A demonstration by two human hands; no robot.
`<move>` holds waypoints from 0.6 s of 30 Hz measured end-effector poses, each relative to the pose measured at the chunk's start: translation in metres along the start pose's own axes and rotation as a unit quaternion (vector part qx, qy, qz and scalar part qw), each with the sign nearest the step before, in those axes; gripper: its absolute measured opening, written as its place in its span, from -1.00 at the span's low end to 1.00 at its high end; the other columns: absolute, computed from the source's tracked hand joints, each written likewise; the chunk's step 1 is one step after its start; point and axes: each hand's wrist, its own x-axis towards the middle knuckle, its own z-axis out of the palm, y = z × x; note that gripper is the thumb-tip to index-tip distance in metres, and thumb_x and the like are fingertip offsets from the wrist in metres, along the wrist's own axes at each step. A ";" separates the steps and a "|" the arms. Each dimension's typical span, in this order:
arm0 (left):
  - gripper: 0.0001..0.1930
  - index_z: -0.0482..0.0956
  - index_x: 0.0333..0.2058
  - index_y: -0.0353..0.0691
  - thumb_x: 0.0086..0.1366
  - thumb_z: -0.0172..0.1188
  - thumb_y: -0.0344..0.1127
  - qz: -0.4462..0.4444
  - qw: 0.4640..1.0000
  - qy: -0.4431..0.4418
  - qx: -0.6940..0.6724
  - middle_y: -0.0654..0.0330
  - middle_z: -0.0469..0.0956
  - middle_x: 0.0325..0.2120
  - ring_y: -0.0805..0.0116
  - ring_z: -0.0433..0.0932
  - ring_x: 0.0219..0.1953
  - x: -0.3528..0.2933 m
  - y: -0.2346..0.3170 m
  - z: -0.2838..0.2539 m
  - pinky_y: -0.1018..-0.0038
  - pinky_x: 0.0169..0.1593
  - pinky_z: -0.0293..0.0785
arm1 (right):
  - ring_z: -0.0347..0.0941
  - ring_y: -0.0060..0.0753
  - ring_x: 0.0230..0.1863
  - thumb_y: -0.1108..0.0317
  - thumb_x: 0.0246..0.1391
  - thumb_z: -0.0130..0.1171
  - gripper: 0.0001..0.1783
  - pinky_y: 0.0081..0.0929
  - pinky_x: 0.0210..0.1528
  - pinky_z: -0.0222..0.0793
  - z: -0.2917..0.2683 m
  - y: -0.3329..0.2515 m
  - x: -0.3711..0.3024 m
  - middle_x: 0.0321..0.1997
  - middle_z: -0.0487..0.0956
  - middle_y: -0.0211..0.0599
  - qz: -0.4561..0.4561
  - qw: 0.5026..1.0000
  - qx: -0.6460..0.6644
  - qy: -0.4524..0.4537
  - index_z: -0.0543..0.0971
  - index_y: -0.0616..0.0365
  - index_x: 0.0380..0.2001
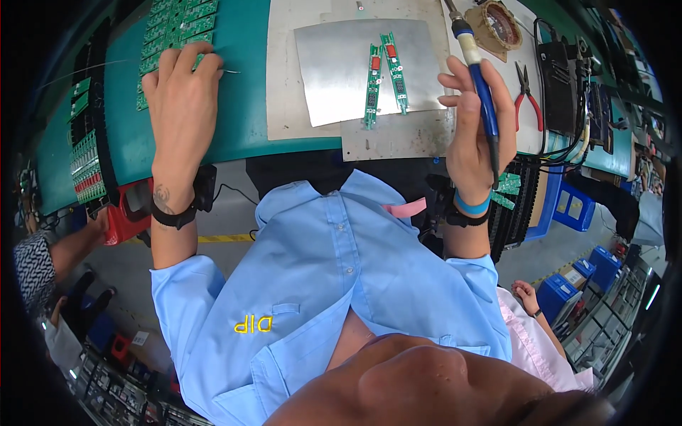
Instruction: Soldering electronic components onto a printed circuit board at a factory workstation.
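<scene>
My left hand (181, 106) is closed, fingers curled down at the near edge of a panel of green circuit boards (170, 32) on the green mat. A thin solder wire (231, 71) runs through its fingers, a short end sticking out to the right. My right hand (472, 124) grips a soldering iron (482, 89) by its blue handle, the metal end pointing away from me. Between my hands, two narrow green circuit boards, a left one (372, 85) and a right one (395, 74), lie on a metal sheet (327, 78). Each carries a red part and a dark display.
Red-handled pliers (528, 99) lie right of my right hand. Beyond are a round brown container (494, 25) and a black box (558, 82) with cables. A black rack with boards (87, 170) stands far left. Other people's hands (526, 296) show at both sides.
</scene>
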 end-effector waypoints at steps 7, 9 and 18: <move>-0.92 0.60 -0.29 -0.18 0.24 0.30 -0.42 0.034 0.991 0.062 -0.116 0.27 0.59 -0.21 0.19 0.55 -0.14 0.007 0.017 -0.009 0.23 0.01 0.37 | 0.64 -0.22 -0.17 0.29 0.43 0.04 -0.58 -0.41 -0.16 0.57 -0.019 0.001 -0.018 -0.07 0.64 0.17 0.012 0.998 0.049 0.045 0.38 0.41 0.18; -0.91 0.60 -0.29 -0.18 0.22 0.30 -0.44 0.035 0.978 0.051 -0.199 0.25 0.57 -0.25 0.19 0.56 -0.20 0.009 0.035 -0.009 0.25 -0.07 0.40 | 0.63 -0.26 -0.23 0.28 0.41 0.08 -0.60 -0.42 -0.21 0.55 -0.021 0.003 -0.021 -0.17 0.65 0.09 0.024 0.988 0.133 0.080 0.41 0.39 0.12; -0.84 0.61 -0.30 -0.23 0.12 0.35 -0.53 0.069 0.896 0.081 -0.430 0.18 0.48 -0.44 0.16 0.53 -0.44 0.025 0.094 0.012 0.32 -0.40 0.46 | 0.46 -0.41 -0.46 0.31 0.19 0.30 -0.69 -0.43 -0.39 0.40 -0.031 -0.016 -0.018 -0.41 0.55 -0.08 0.012 0.994 0.041 0.097 0.48 0.32 -0.19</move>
